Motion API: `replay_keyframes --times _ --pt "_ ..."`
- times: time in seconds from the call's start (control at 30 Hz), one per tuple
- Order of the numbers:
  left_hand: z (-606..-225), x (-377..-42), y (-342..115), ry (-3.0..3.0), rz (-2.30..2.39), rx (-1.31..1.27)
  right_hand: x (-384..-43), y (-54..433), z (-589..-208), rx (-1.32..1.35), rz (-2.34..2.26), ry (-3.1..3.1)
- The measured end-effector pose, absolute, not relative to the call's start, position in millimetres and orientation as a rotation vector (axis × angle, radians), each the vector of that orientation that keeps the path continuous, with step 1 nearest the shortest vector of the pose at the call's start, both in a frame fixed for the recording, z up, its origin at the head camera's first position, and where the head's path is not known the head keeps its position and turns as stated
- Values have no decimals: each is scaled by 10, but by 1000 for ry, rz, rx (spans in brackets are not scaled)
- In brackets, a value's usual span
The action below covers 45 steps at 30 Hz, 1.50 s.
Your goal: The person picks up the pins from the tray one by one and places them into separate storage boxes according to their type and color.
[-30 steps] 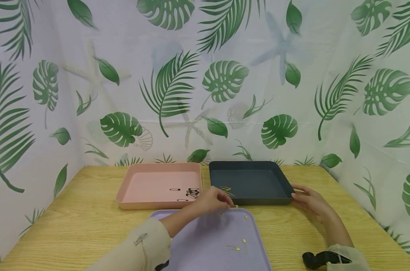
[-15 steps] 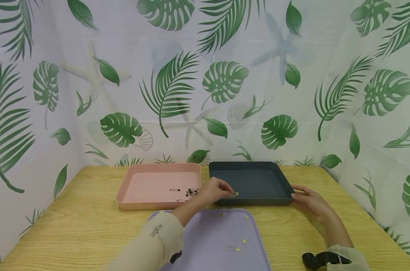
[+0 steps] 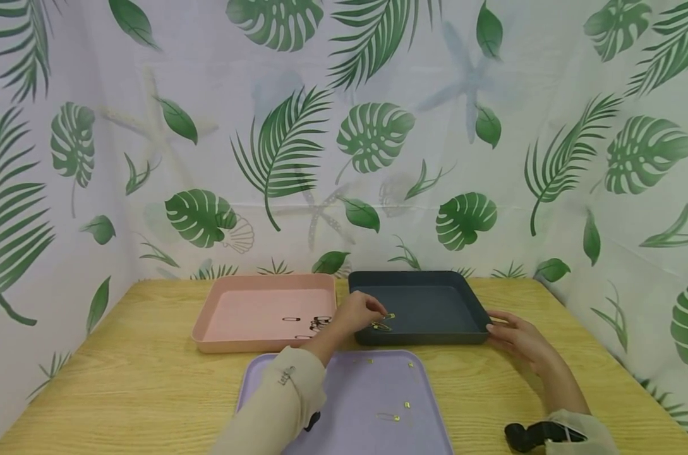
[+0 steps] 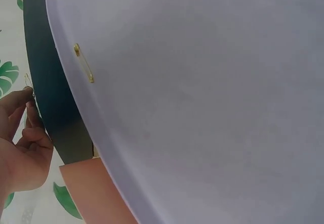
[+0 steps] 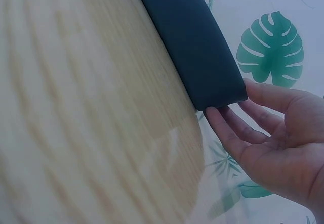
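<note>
My left hand (image 3: 359, 313) pinches a gold safety pin (image 3: 390, 315) over the front left of the dark tray (image 3: 434, 309). More gold safety pins (image 3: 381, 327) lie beneath it, partly hidden by the hand. In the left wrist view the fingertips hold the pin (image 4: 26, 77) beside the dark wall. At the tray's front right corner my right hand (image 3: 520, 338) holds on; in the right wrist view one digit touches the rim and another touches the lower edge. Several gold safety pins (image 3: 397, 418) are scattered on the lavender tray (image 3: 372, 388) in front.
To the left stands a pink tray (image 3: 253, 309) with a group of black safety pins (image 3: 321, 322) near its right front. Wooden tabletop (image 3: 122, 379) surrounds the trays. A leaf-print cloth (image 3: 344, 158) hangs behind and at both sides.
My left hand has moved from the lavender tray's far edge up and forward over the dark tray, carrying the gold safety pin. The right hand has stayed at the tray's corner.
</note>
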<state>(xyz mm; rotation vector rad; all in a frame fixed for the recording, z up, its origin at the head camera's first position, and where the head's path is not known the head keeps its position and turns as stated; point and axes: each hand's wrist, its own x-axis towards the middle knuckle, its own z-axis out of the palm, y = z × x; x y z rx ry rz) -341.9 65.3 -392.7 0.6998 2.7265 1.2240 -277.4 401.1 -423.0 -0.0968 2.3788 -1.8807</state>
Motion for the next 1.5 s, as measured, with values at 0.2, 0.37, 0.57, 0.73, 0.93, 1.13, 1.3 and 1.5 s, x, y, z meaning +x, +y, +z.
replay_keyframes --times 0.2,0.37,0.57,0.73,0.93,1.13,1.3,1.5 --pt "-3911 -3469 681 2727 1212 666 -2774 4006 -4223 -101 -1882 2374" --pt "-3917 -3491 715 2767 1156 675 -2773 4012 -4207 -99 -1889 2368" --pt "-3939 -3485 744 2808 1125 675 -2780 4016 -4219 -91 -1887 2368" --pt "-3955 -3487 747 2811 1128 659 -2775 4010 -4219 -94 -1888 2371" --pt "-3980 -3504 748 2809 1140 647 -2765 4001 -4204 -98 -1889 2371" --pt "-3990 -3515 749 2809 1138 646 -2763 3995 -4203 -97 -1890 2370" --pt "-3992 -3516 745 2810 1133 654 -2764 3993 -4201 -94 -1894 2371" --pt "-3984 -3515 749 2803 1138 651 -2764 3995 -4203 -89 -1895 2370"
